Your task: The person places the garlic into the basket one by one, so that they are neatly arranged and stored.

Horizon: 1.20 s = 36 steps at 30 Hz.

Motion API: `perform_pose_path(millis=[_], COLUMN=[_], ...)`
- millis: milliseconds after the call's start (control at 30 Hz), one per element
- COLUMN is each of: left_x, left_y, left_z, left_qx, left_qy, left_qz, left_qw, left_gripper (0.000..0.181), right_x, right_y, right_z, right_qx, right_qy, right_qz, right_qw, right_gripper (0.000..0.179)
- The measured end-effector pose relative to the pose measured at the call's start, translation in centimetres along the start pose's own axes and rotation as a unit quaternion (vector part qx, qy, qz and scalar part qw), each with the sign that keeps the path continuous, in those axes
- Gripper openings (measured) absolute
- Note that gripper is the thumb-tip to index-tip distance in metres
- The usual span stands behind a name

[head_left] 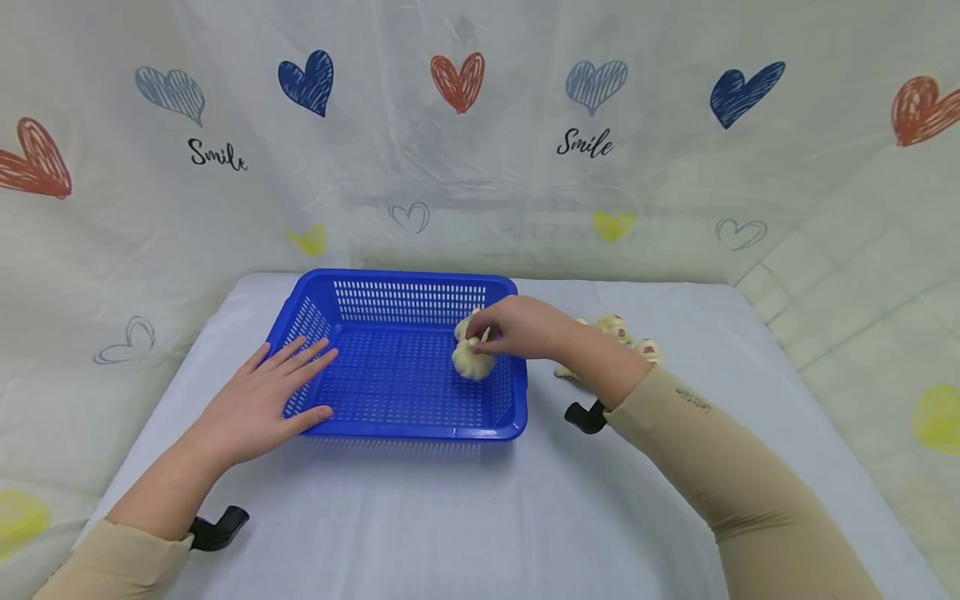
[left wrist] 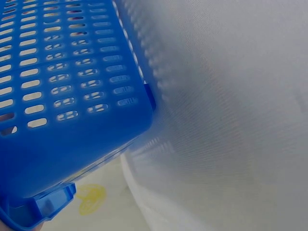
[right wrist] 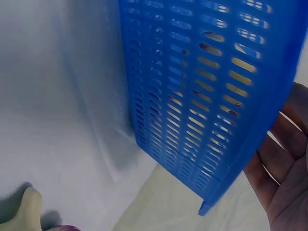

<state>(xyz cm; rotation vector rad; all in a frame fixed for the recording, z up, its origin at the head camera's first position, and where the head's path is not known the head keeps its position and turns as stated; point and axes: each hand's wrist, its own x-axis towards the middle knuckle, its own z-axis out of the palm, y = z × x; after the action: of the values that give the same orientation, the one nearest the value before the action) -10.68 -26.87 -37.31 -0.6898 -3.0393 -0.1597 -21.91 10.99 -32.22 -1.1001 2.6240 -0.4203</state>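
Note:
A blue plastic basket point(head_left: 420, 432) with slotted walls stands on the table. My left hand point(head_left: 262, 400) lies spread across its left rim, fingers straight and reaching over the inside. Over the right end, my right hand point(head_left: 517, 327) pinches a white garlic bulb point(head_left: 472, 363) by its top, inside the basket. Another garlic bulb point(head_left: 461, 329) sits just behind it, partly covered by my fingers. In the right wrist view the basket wall point(right wrist: 192, 96) hides the bulbs, while my right hand point(right wrist: 284, 163) shows beyond the rim.
Several more garlic bulbs point(head_left: 613, 327) with purplish marks lie on the table right of the basket, partly behind my right forearm. A white cloth point(head_left: 420, 517) covers the table. Behind it hangs a pale sheet point(head_left: 510, 167) printed with hearts.

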Motion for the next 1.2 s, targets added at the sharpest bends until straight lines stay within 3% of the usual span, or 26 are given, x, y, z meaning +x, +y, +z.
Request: perform_pose_path(millis=[567,1200], left_x=[0.0,0.1], left_y=[0.2,0.2], left_z=[-0.2,-0.1], left_qx=[-0.003,-0.003], left_qy=[-0.004,0.0], left_qz=[-0.004,-0.004], left_qw=[1.0,1.0], left_gripper=[0.079,0.081], right_x=[1.1,1.5], right_y=[0.3,0.3], right_z=[1.6,1.1], right_qx=[-0.056,-0.13], right_qy=[-0.035,-0.028], right_qz=[-0.011,-0.017], right_qw=[0.9977,0.991], right_gripper=[0.021,0.022])
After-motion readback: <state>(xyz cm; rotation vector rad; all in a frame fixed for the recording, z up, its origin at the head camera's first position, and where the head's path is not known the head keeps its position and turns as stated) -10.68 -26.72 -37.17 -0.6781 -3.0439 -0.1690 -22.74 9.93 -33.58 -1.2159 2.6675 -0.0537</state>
